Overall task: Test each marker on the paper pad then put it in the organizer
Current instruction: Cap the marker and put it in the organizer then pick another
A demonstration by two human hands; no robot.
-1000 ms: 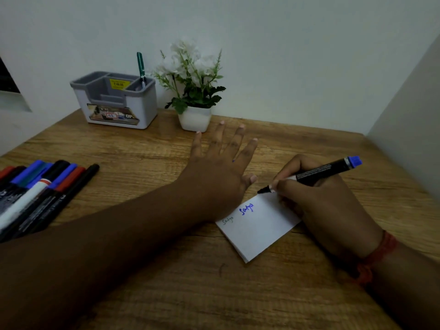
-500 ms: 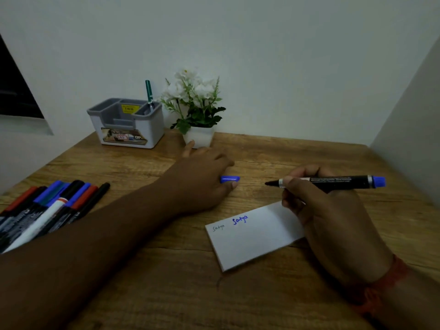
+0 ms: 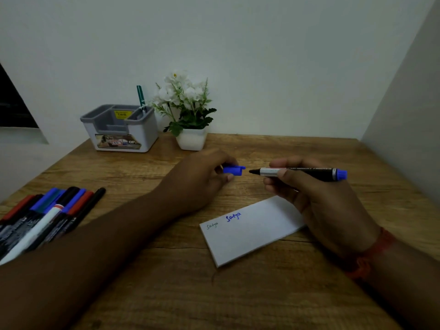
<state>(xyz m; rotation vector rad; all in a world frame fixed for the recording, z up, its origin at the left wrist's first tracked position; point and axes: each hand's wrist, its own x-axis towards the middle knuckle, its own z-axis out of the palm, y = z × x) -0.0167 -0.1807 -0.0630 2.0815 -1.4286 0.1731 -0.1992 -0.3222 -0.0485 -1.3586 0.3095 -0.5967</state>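
Two marks on the paper pad [image 3: 250, 231] under the right hand [image 3: 316, 201], which grips the uncapped blue marker [image 3: 300, 173]; left hand [image 3: 202, 179] pinches its cap [image 3: 234, 169], tip just apart. One green marker [image 3: 140, 97] stands in the organizer [image 3: 119, 129] beyond the left hand; an untested pile [image 3: 45, 215] lies left of it. Wooden desk [image 3: 238, 294], potted flowers [image 3: 188, 110], plain walls, dim.

The paper pad [image 3: 252, 231] bears "Satya" twice, faint grey at left, blue beside it. The organizer [image 3: 120, 128] front label shows "OP"; its yellow sticker is unreadable.

Flower pot [image 3: 191, 140] beside organizer [image 3: 120, 129]; front approach open.
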